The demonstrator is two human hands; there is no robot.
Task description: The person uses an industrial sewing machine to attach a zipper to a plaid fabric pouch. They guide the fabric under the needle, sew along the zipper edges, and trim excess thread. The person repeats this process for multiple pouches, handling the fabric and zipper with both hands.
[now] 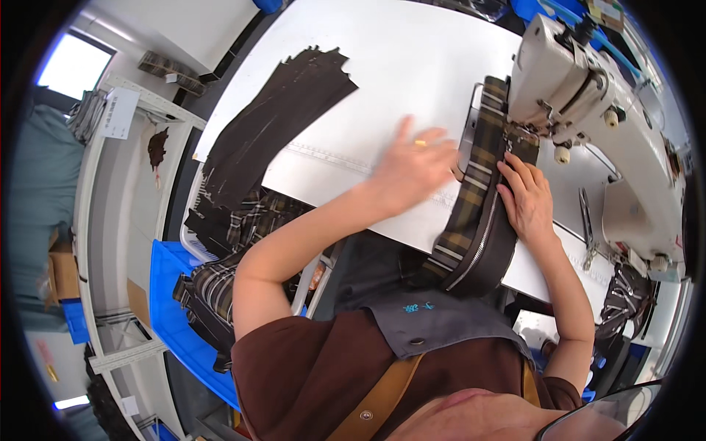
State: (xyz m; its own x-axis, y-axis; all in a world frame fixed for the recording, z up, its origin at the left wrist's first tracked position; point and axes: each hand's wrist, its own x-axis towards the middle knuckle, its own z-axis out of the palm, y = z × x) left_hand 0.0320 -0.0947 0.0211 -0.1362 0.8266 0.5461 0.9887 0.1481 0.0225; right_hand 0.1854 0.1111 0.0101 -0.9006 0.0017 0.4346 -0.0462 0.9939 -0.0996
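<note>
A plaid fabric strip (471, 191) with a metal zipper (482, 239) and a dark brown band along it runs from the sewing machine (570, 88) toward me, its near end hanging over the table's edge. Its far end lies by the needle area. My right hand (529, 198) rests on the dark band beside the zipper, fingers stretched out toward the presser foot. Left of the strip, my left hand (415, 169), wearing a ring, is raised and blurred by motion. Its fingers look spread, with nothing visible in them; the fingertips are close to the plaid edge.
A dark brown fabric piece (283, 110) with ragged edges lies on the white table (397, 59). A ruler strip (331, 156) runs along the tabletop. At lower left, a blue bin (165, 283) holds plaid pieces. Scissors-like tweezers (586, 217) lie beside the machine.
</note>
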